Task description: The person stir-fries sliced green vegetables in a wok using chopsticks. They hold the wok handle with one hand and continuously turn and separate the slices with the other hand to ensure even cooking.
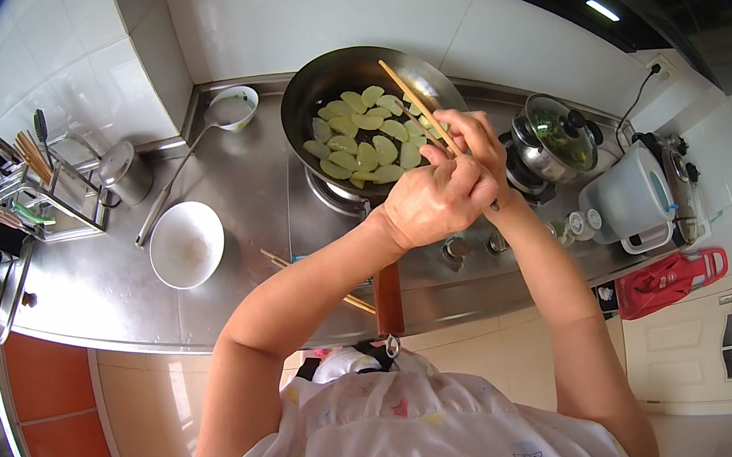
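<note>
Thin pale-green vegetable slices point(365, 155) lie spread over the bottom of a dark metal wok point(305, 92) on the stove. My right hand point(477, 139) is closed on a pair of wooden chopsticks point(412, 94), whose far ends reach over the wok. Curled around the lower part of the same chopsticks, my left hand point(442, 199) partly covers my right hand's palm. Both hands are above the wok's near right rim. The wok's reddish wooden handle point(388, 302) points towards me, below my left wrist.
On the steel counter at left are a white bowl point(187, 245), a ladle point(170, 182) resting in a small bowl point(234, 107), a lidded metal pot point(125, 172) and a utensil rack point(47, 189). A glass-lidded pot point(555, 136), spice jars point(576, 223) and a plastic container point(628, 193) stand at right.
</note>
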Demonstrator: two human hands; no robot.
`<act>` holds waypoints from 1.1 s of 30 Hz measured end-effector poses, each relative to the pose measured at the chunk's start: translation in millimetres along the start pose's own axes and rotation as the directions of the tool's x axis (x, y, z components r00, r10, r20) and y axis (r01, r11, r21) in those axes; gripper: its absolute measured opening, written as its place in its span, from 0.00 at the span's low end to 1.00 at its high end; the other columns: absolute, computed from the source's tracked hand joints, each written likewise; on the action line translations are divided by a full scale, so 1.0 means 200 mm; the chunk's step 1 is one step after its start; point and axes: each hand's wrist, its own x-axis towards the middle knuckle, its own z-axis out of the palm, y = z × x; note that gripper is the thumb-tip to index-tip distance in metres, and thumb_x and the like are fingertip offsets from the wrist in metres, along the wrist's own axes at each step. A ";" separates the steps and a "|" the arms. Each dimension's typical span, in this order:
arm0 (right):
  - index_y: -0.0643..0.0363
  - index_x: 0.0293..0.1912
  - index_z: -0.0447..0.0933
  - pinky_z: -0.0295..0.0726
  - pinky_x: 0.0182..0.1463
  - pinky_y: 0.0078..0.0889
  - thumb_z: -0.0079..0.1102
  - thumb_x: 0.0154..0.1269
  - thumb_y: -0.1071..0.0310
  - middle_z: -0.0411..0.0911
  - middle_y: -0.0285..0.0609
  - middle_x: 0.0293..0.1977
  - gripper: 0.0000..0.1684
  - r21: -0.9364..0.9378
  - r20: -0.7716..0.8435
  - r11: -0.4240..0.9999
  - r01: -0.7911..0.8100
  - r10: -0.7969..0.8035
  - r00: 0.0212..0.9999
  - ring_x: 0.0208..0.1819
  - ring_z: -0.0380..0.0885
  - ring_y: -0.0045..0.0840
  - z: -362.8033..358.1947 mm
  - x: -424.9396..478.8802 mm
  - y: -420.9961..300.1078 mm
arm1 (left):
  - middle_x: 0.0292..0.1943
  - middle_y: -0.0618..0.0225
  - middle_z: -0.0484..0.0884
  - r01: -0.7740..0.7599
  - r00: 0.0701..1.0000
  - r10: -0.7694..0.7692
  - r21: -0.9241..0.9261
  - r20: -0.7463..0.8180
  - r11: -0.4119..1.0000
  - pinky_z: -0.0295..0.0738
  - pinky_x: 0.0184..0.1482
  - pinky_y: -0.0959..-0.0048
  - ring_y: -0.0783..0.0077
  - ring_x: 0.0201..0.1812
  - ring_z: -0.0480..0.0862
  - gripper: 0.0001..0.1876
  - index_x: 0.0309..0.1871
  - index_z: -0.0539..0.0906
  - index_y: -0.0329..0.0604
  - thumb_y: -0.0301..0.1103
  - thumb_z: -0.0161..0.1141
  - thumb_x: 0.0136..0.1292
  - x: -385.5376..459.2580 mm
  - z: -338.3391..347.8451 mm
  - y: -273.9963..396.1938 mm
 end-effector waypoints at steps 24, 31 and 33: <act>0.62 0.42 0.81 0.80 0.35 0.25 0.58 0.63 0.76 0.80 0.42 0.34 0.08 0.192 0.496 0.981 0.016 -0.111 0.861 0.32 0.81 0.25 0.02 -0.13 0.34 | 0.35 0.61 0.80 0.824 0.565 -0.697 -0.342 0.442 0.451 0.78 0.30 0.73 0.69 0.26 0.81 0.24 0.58 0.74 0.34 0.26 0.66 0.58 -0.63 -0.61 0.21; 0.57 0.41 0.78 0.80 0.34 0.32 0.62 0.57 0.77 0.79 0.43 0.34 0.11 0.261 0.552 0.927 0.270 -0.373 0.746 0.32 0.80 0.36 0.11 -0.07 0.34 | 0.58 0.46 0.68 0.756 0.648 -0.569 -0.520 0.506 0.398 0.68 0.61 0.60 0.49 0.57 0.71 0.32 0.67 0.62 0.31 0.37 0.60 0.65 -0.60 -0.48 0.28; 0.57 0.41 0.79 0.80 0.35 0.33 0.60 0.61 0.74 0.79 0.43 0.35 0.08 0.230 0.548 0.948 0.219 -0.312 0.776 0.33 0.80 0.36 0.11 -0.06 0.33 | 0.57 0.46 0.69 0.756 0.642 -0.576 -0.539 0.506 0.370 0.68 0.60 0.60 0.49 0.57 0.71 0.30 0.66 0.63 0.31 0.36 0.60 0.65 -0.61 -0.47 0.28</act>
